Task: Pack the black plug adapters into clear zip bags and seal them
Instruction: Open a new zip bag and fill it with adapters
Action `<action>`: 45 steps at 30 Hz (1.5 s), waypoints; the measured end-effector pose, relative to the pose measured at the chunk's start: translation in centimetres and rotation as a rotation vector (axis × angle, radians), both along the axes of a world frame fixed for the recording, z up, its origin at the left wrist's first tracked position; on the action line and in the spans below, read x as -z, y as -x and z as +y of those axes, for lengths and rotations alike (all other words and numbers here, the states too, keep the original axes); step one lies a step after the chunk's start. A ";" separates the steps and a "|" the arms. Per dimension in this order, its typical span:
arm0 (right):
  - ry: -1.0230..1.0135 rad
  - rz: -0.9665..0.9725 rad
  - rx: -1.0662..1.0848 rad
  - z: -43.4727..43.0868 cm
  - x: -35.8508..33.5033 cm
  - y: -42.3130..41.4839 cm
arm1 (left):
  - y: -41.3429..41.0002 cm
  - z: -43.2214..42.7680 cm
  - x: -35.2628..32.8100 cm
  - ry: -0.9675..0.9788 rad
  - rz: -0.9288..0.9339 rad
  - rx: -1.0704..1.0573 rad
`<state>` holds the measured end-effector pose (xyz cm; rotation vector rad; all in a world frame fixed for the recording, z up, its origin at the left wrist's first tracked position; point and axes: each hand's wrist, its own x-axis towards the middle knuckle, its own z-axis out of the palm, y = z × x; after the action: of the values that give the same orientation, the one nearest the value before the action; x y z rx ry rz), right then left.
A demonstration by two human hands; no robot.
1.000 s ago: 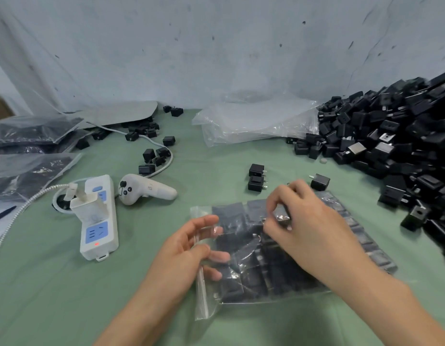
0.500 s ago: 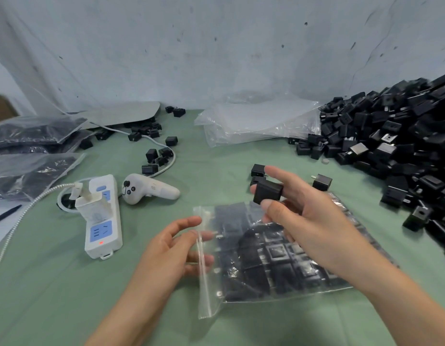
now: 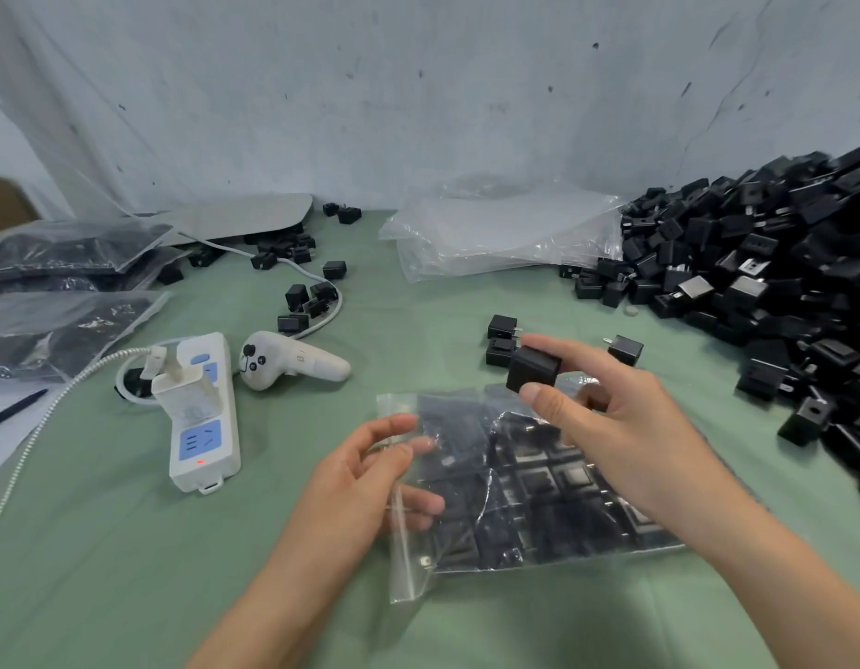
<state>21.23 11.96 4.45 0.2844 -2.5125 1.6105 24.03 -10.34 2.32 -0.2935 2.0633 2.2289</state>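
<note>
A clear zip bag lies flat on the green table, filled with several black plug adapters in rows. My left hand pinches the bag's open left edge by the zip strip. Above the bag's top edge, my right hand holds one black plug adapter between thumb and fingers. Two loose adapters lie just behind it, and another single adapter sits to the right. A big heap of black adapters fills the right side.
A stack of empty clear bags lies at the back centre. A white power strip with a charger and a white handheld controller lie to the left. Filled bags sit at the far left, with scattered adapters near a cable.
My right hand drew out from the bag's top with one black adapter and now holds it above the bag. My left hand shifted along the bag's open edge.
</note>
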 end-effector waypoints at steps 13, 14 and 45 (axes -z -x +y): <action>-0.195 0.265 -0.295 -4.3 0.0 -3.0 | -3.2 1.6 -2.1 0.153 0.475 0.143; -0.258 0.279 -0.297 -4.4 0.1 -3.0 | -3.1 1.4 -2.1 0.131 0.461 0.141; -0.935 0.109 -0.090 -0.3 2.3 0.4 | -0.7 -1.5 2.3 0.505 0.228 0.038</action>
<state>20.83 11.65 2.11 0.5540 -2.9923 0.3022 24.68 -11.84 -0.02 -0.0278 2.7085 1.7546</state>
